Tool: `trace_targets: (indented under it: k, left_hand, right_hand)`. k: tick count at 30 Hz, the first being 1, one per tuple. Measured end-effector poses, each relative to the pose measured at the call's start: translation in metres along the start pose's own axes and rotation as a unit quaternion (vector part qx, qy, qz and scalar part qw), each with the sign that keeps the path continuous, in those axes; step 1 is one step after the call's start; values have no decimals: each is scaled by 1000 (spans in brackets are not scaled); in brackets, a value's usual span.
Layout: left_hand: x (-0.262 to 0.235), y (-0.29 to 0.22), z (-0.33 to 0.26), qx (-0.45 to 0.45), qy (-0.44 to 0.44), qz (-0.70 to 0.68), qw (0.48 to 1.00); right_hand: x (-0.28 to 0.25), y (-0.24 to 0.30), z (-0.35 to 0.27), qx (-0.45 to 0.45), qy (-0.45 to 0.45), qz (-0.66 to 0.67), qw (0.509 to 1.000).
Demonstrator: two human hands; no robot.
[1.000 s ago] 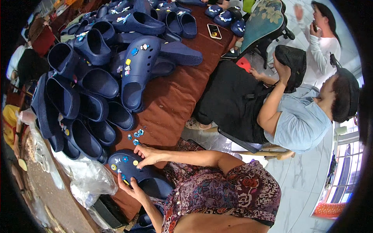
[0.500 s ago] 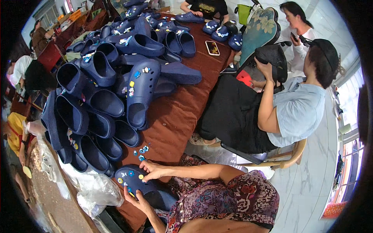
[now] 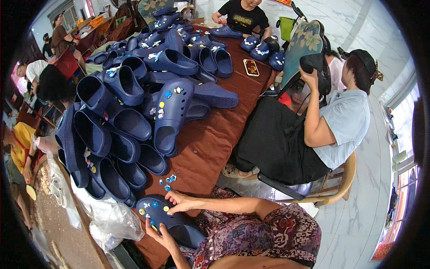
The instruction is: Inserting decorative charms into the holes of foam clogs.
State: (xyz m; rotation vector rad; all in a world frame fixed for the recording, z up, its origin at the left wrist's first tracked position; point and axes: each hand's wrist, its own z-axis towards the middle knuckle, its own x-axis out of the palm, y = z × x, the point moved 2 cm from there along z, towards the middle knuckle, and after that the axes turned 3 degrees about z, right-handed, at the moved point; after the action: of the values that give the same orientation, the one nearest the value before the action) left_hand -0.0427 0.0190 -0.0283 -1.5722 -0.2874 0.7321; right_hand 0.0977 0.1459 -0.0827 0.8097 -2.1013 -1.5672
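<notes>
A navy clog lies before me at the near edge of the brown-covered table, its toe pointing up and left. Yellow, blue and white charms dot its upper. My left hand grips its near side, fingertips beside a yellow-and-blue charm. From the right, my right hand holds the clog's far side, thumb next to a round yellow charm and bent index finger at the edge. Just beyond that finger sit several loose blue flower charms. The undersides of both hands are hidden.
A large heap of navy clogs fills the table's left and far parts. A phone lies farther back on the brown cloth. Clear plastic bags sit at left. A seated person in light blue is on the right; others work around.
The whole view has shifted, so the scene sits slightly lower and more to the right. My hands stay on the clog. The seated person's raised hand has moved up with the black item.
</notes>
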Motion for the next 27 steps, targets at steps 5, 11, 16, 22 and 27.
trace_targets:
  k: [5,11,16,22,27]
  left_hand:
    - [1,-1,0,-8,-2,12,1000]
    - [5,-12,-5,-10,-18,32,999]
    - [2,0,-4,-35,-26,31,999]
    - [8,3,4,30,-25,68,997]
    - [5,-13,5,97,-49,50,993]
  right_hand:
    - [-3,3,-3,8,1,9,1000]
    - [2,3,2,-1,-5,-1,1000]
    - [12,-12,4,-78,-26,-33,996]
    - [-29,15,-42,-146,-146,-73,976]
    - [-60,18,-44,-159,-245,-219,931]
